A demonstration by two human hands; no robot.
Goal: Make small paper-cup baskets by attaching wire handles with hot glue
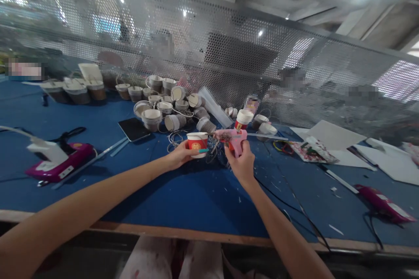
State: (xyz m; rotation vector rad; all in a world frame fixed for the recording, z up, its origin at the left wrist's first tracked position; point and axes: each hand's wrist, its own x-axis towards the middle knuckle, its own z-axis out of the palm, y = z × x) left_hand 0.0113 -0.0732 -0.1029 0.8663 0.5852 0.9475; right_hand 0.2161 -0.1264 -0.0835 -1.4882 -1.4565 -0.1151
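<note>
My left hand [182, 155] is wrapped round a red and white paper cup [197, 141], which stands upright just above or on the blue tabletop. In my right hand [241, 163] is a pink hot glue gun [236, 138], with a clear glue stick [267, 136] poking out of its back end. The gun's nozzle points left and meets the cup's right side near the rim; whether it touches, I cannot tell. Thin grey cord [175, 140] lies in loops behind the cup.
Behind my hands are several cord-wrapped cups [151, 118] and a stack of red and white cups [244, 118]. A dark tablet [133, 129] lies left of centre. Purple power strips [70, 166] sit at both sides. White sheets [337, 135] lie at right, before a perforated metal screen [183, 52].
</note>
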